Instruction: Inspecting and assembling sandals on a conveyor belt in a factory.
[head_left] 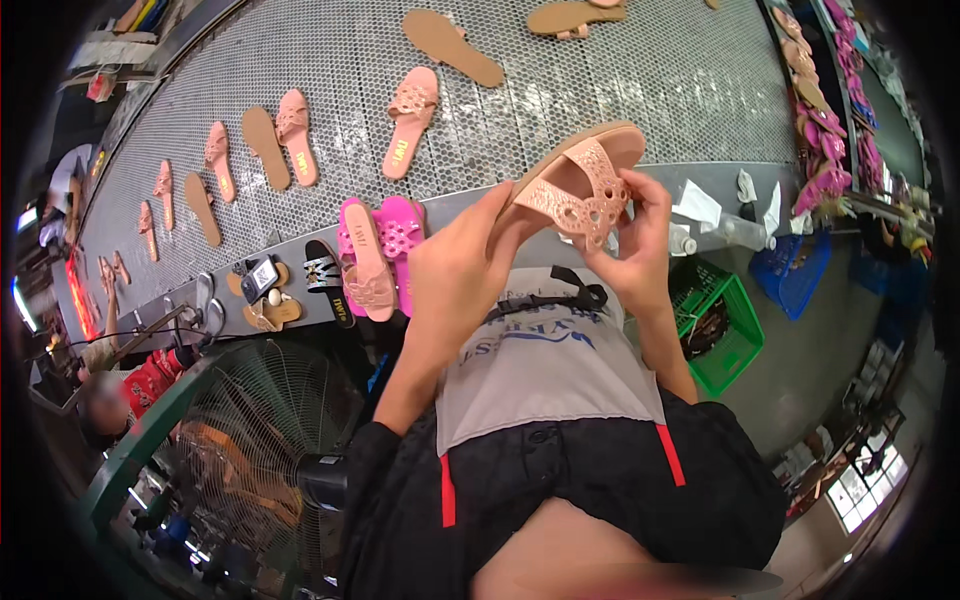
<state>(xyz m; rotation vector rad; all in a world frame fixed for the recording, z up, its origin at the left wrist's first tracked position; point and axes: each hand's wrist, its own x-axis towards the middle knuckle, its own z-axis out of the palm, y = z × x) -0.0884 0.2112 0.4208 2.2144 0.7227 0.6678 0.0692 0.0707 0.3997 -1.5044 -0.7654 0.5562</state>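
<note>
A pink slide sandal [598,172] with a cut-out, studded strap is held up in front of me, tilted on its side. My left hand [462,262] grips its sole from the left, the fingers hidden behind it. Thumb and fingers of my right hand [635,245] pinch the lower right part of the strap. Beyond the sandal, a metal mesh conveyor [590,85] carries more pink sandals, such as one upright [411,120] and one sole-up [452,47]. Close to my left hand, a pink sandal [370,255] lies on top of magenta ones [402,238] on the table ledge.
A black sandal [325,285] and a small device [261,278] are on the ledge at left. A big fan [270,430] stands below it, near a person in red [155,385]. At right are a plastic bottle [745,232], a green crate [735,345], a blue basket [795,275] and racked sandals [822,150].
</note>
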